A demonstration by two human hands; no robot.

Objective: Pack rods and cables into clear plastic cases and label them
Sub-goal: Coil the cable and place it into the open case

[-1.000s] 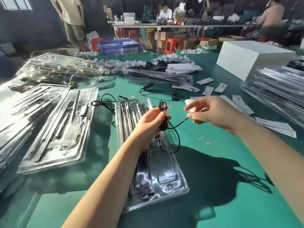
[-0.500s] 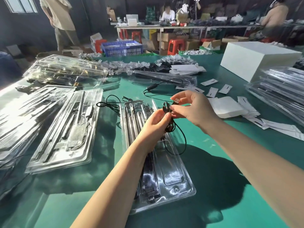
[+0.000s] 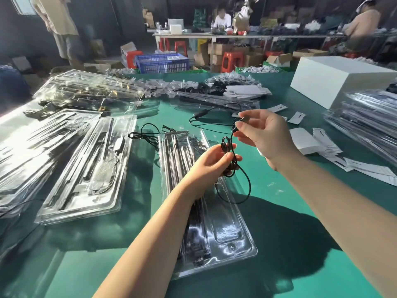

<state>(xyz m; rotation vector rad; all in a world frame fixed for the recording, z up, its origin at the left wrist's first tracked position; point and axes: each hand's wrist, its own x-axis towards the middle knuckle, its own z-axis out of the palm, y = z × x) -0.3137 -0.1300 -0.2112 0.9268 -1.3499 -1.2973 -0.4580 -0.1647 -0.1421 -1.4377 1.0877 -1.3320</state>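
A clear plastic case (image 3: 227, 239) lies lengthwise on the green table in front of me, with dark rods (image 3: 196, 229) in its left channels. Above it my left hand (image 3: 211, 163) grips a coiled black cable (image 3: 231, 155), one loop of which hangs down over the case. My right hand (image 3: 261, 134) pinches the cable's plug end between thumb and fingers, up and to the right of the coil. Another black cable (image 3: 206, 119) lies loose on the table beyond the case.
Filled clear cases (image 3: 90, 168) lie to the left and a stack of them (image 3: 365, 123) sits at the right. White paper labels (image 3: 322, 145) are scattered at the right, near a white box (image 3: 335, 80). People work at tables in the background.
My right hand drew close to the left at the coil, then lifted up and right with the plug end. The cable coil stays in my left hand.
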